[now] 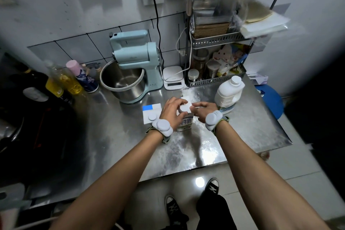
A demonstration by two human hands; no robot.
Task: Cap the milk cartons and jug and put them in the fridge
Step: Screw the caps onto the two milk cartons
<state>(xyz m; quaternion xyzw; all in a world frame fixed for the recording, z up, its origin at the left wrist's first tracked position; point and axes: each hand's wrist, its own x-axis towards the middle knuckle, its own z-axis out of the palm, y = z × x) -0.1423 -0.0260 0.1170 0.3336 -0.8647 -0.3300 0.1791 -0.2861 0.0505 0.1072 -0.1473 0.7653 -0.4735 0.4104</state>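
A white milk carton (pixel 185 124) with dark lettering stands upright at the middle of the steel counter (pixel 242 132). My left hand (pixel 172 111) wraps its top from the left, fingers on the round white cap (pixel 184 108). My right hand (pixel 204 109) grips the carton's top from the right. A second carton (pixel 151 111), white with a blue patch and a white cap on its spout, stands just left, behind my left wrist. The white milk jug (pixel 228 92), capped, stands to the right on a blue-rimmed plate.
A pale blue stand mixer (pixel 134 61) with a steel bowl and a white scale (pixel 172 78) stand behind the cartons. A wire rack (pixel 216 78) of jars fills the back right. Bottles (pixel 65 80) crowd the back left. A blue stool (pixel 270 101) sits beyond the counter's right edge.
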